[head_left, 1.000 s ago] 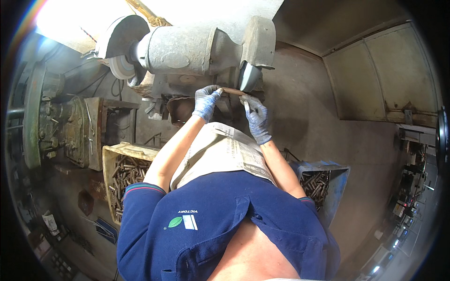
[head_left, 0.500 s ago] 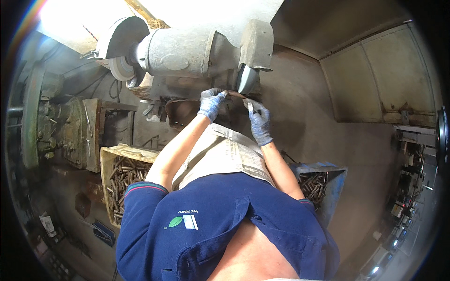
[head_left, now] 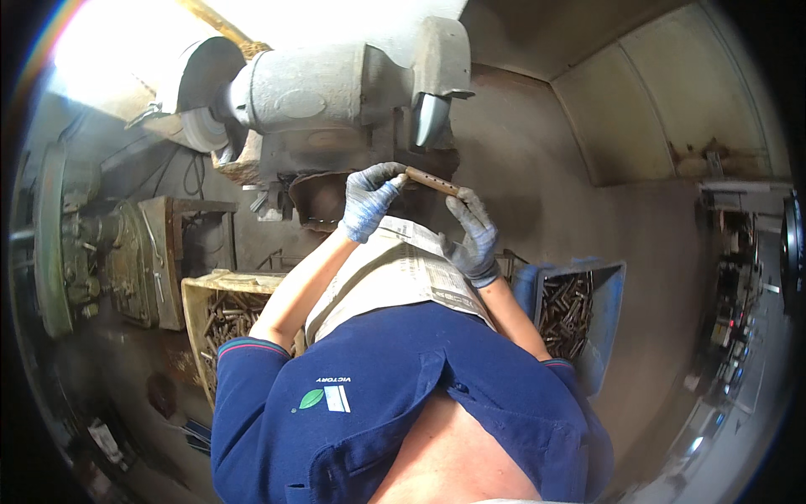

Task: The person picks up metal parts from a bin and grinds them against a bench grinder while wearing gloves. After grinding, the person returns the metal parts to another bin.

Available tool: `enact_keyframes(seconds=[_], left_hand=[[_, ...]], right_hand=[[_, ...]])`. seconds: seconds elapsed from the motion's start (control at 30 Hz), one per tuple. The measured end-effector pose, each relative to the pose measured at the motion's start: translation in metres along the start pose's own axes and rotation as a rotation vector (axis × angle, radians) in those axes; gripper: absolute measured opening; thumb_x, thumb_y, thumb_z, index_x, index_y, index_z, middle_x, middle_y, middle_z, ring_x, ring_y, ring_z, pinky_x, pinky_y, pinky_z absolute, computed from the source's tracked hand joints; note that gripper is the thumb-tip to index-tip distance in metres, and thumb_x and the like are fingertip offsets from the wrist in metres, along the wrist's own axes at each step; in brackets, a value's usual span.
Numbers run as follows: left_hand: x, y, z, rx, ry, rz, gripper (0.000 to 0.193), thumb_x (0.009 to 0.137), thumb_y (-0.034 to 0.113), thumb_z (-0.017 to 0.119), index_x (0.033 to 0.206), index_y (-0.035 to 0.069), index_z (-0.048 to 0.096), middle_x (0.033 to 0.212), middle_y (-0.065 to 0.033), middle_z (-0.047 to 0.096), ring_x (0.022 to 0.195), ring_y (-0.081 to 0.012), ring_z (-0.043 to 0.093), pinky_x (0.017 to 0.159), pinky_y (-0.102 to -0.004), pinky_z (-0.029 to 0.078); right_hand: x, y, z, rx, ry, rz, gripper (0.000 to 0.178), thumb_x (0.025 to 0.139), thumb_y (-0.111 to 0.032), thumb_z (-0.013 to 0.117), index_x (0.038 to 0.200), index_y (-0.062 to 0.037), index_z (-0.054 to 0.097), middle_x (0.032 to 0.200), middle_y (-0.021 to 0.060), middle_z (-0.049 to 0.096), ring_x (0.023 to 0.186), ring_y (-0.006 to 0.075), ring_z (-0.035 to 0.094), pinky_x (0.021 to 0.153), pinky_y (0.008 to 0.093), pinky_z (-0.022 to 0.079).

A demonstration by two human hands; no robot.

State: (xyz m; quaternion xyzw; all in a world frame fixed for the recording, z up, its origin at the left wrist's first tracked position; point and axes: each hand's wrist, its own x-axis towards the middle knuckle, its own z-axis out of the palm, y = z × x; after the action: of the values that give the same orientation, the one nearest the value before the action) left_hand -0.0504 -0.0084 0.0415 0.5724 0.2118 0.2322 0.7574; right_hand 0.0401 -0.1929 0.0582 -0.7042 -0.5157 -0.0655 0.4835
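My gloved left hand (head_left: 369, 200) is closed on the left end of a slim brown metal tube (head_left: 432, 181) with a row of small dark holes along its side. The tube is held in the air, tilted down to the right, below a grey bench grinder (head_left: 306, 88). At the tube's right end are the fingertips of my gloved right hand (head_left: 474, 235), its thumb spread away lower down; whether they touch the tube is hard to tell. The grinder's right wheel (head_left: 431, 120) stands just above the tube, apart from it. Newspaper (head_left: 395, 269) covers my lap.
A yellowish crate (head_left: 191, 323) at my left and a blue crate (head_left: 613, 315) at my right each hold many small metal tubes. A green machine (head_left: 54, 244) stands far left. The grinder's left wheel (head_left: 204, 128) is partly exposed. Metal panels (head_left: 688, 109) line the far right.
The tube has come away from the right wheel toward me, and its row of holes now shows. My right hand has lowered and its fingers have spread. The head view has shifted slightly.
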Motion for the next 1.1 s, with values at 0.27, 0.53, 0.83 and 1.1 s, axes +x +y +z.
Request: enact_keyframes(seconds=[0.27,0.53,0.83,1.1], left_hand=[[0.001,-0.001,0.022,0.241,-0.389,-0.092,0.02,0.085,0.009,0.062,0.099,-0.005,0.062,0.085,-0.0085,0.066,0.076,-0.0111,0.06,0.07,-0.0245,0.049],[-0.024,-0.033,-0.033,0.217,-0.195,-0.302,0.019,0.084,0.009,0.06,0.097,-0.003,0.064,0.084,-0.0085,0.066,0.077,-0.0142,0.062,0.07,-0.0268,0.05],[-0.112,0.018,-0.102,0.083,0.218,-0.212,0.015,0.081,0.009,0.063,0.091,-0.002,0.065,0.08,-0.0066,0.066,0.074,-0.0119,0.061,0.07,-0.0253,0.05],[-0.265,-0.013,-0.273,0.592,0.997,-0.128,0.019,0.076,0.015,0.063,0.09,0.003,0.067,0.083,-0.0125,0.068,0.069,-0.0157,0.064,0.068,-0.03,0.051]], right_hand=[[-0.055,-0.04,-0.086,-0.327,0.196,0.181,0.043,0.068,-0.015,0.072,0.108,-0.0021,0.062,0.117,0.0174,0.054,0.107,0.0316,0.056,0.089,0.0375,0.047],[-0.179,-0.066,-0.194,-0.769,0.31,0.74,0.029,0.078,-0.01,0.065,0.103,0.0032,0.061,0.108,0.0183,0.06,0.1,0.0269,0.057,0.089,0.0338,0.043],[-0.154,0.004,-0.077,0.131,0.016,0.746,0.024,0.088,-0.01,0.053,0.103,0.0078,0.057,0.096,0.012,0.06,0.091,0.0201,0.056,0.081,0.0312,0.047],[-0.086,0.068,-0.011,0.246,-0.277,0.693,0.02,0.087,-0.011,0.057,0.098,0.006,0.062,0.094,0.0109,0.062,0.081,0.0175,0.06,0.076,0.0295,0.05]])
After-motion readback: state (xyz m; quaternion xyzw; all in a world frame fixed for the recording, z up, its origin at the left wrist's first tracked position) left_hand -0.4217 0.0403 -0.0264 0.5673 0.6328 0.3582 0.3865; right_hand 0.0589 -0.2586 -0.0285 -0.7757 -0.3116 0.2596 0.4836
